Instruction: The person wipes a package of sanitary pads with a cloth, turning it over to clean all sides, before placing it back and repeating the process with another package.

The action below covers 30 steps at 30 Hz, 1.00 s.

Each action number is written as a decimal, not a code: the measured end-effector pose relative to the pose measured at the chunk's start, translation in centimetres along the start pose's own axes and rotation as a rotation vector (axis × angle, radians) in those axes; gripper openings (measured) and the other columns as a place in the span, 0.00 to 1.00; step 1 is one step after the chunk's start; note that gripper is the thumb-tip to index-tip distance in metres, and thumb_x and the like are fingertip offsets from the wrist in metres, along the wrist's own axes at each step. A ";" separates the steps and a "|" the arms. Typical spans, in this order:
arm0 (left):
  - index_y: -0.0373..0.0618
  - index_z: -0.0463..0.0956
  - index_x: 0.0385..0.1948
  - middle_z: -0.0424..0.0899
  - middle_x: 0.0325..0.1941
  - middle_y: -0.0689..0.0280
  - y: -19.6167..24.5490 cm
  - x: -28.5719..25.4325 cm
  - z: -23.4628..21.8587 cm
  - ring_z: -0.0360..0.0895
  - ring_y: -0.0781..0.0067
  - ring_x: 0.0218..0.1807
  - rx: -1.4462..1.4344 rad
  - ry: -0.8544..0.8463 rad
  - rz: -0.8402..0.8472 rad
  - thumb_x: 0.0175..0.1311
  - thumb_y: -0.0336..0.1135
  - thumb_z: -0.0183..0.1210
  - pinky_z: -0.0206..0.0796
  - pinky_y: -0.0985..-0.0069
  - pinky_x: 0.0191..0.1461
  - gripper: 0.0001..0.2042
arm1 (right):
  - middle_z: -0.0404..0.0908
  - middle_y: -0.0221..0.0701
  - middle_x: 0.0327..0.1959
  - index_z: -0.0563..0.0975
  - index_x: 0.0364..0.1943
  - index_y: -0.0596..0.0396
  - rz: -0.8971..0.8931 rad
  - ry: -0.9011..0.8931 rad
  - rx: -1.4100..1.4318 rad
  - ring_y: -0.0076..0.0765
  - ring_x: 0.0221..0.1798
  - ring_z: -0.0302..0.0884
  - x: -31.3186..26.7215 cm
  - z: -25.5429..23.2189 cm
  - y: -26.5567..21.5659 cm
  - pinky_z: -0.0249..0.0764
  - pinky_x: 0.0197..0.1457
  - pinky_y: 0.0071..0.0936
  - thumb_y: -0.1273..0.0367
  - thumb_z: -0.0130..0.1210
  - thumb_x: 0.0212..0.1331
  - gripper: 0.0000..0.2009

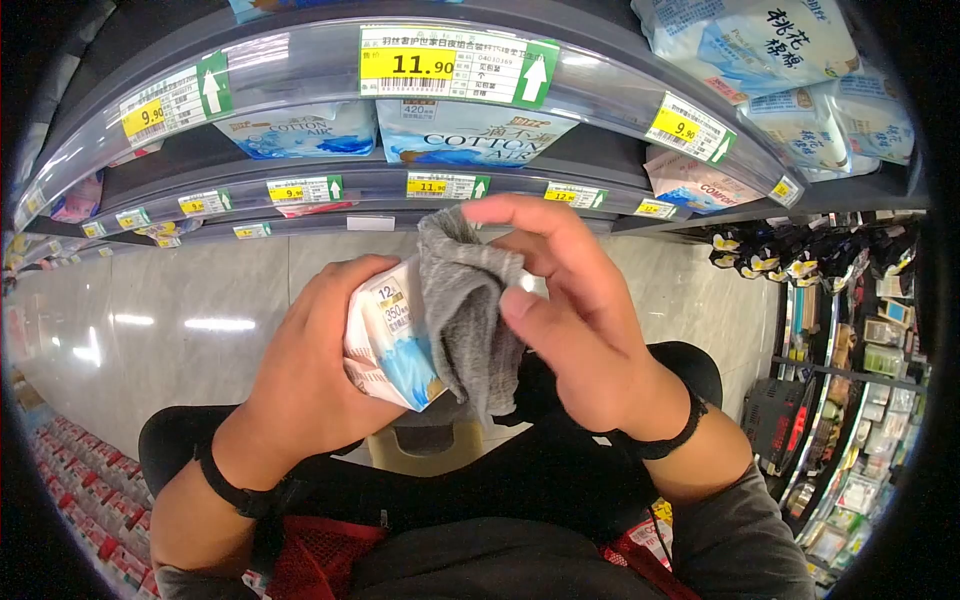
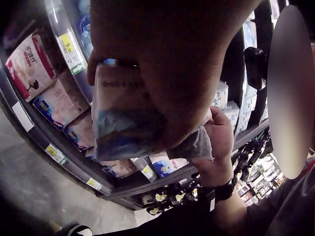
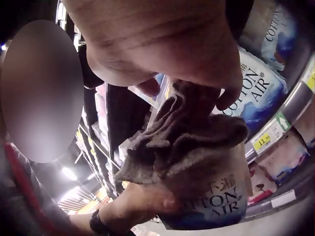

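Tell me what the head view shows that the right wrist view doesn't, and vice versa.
Head view only: a white sticker reading "350" on the soft blue-and-white pack, and black hanging packages with yellow markings. Right wrist view only: black "COTTON AIR" lettering on that pack, and white ceiling lights. Both: the left hand holding the pack, and the right hand gripping a crumpled grey cloth.

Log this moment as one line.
left hand: grips boxy blue-white pack | right hand: holds crumpled grey cloth against pack
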State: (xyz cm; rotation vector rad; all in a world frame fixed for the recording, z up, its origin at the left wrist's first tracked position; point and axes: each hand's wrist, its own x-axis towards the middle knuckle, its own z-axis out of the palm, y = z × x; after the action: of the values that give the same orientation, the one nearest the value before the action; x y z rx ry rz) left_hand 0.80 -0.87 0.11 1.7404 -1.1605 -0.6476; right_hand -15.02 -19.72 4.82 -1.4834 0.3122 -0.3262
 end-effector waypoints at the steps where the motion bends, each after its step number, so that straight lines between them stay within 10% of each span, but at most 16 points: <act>1: 0.38 0.66 0.69 0.82 0.59 0.51 -0.1 -0.1 -0.1 0.83 0.49 0.60 0.008 -0.031 -0.005 0.48 0.35 0.84 0.75 0.60 0.65 0.45 | 0.81 0.36 0.55 0.74 0.70 0.58 -0.044 0.004 -0.062 0.30 0.56 0.78 0.0 0.2 0.0 0.74 0.62 0.29 0.78 0.56 0.70 0.23; 4: 0.38 0.59 0.73 0.81 0.65 0.55 -0.2 -0.1 -0.4 0.82 0.63 0.66 0.009 -0.091 -0.020 0.52 0.32 0.84 0.74 0.64 0.70 0.49 | 0.79 0.43 0.58 0.78 0.68 0.59 -0.214 -0.011 -0.394 0.41 0.60 0.78 0.0 0.1 -0.1 0.74 0.65 0.35 0.73 0.62 0.70 0.22; 14: 0.39 0.67 0.70 0.80 0.63 0.50 -1.0 -0.9 0.5 0.81 0.46 0.64 -0.036 0.100 0.014 0.48 0.39 0.85 0.73 0.57 0.67 0.46 | 0.79 0.39 0.55 0.83 0.65 0.53 -0.638 -0.079 -0.656 0.51 0.51 0.80 -0.6 2.5 1.2 0.80 0.57 0.45 0.68 0.72 0.59 0.27; 21: 0.41 0.69 0.67 0.79 0.65 0.48 0.1 -0.5 0.5 0.78 0.44 0.63 0.134 0.165 0.161 0.47 0.41 0.85 0.70 0.55 0.68 0.44 | 0.83 0.40 0.51 0.87 0.60 0.56 -0.414 0.188 -0.695 0.45 0.48 0.83 0.5 1.3 0.5 0.81 0.53 0.36 0.72 0.73 0.59 0.22; 26: 0.41 0.69 0.67 0.78 0.66 0.46 0.1 -0.2 0.5 0.77 0.40 0.65 0.178 0.167 0.245 0.49 0.43 0.84 0.70 0.52 0.70 0.44 | 0.82 0.40 0.49 0.87 0.58 0.57 -0.567 -0.097 -0.598 0.44 0.45 0.83 -0.9 2.4 -0.1 0.80 0.48 0.36 0.76 0.72 0.49 0.27; 30: 0.42 0.65 0.70 0.76 0.68 0.45 -0.2 -0.2 0.8 0.75 0.41 0.68 0.170 0.168 0.286 0.46 0.41 0.86 0.69 0.53 0.71 0.49 | 0.83 0.41 0.49 0.86 0.57 0.58 -0.510 0.174 -0.781 0.46 0.45 0.84 1.0 -0.4 0.5 0.82 0.51 0.37 0.78 0.70 0.51 0.24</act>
State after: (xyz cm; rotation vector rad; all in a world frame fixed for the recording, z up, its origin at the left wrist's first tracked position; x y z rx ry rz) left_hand 0.16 -0.97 -0.44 1.6880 -1.3432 -0.2311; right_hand -14.26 -20.50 4.31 -2.3119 0.1986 -0.8070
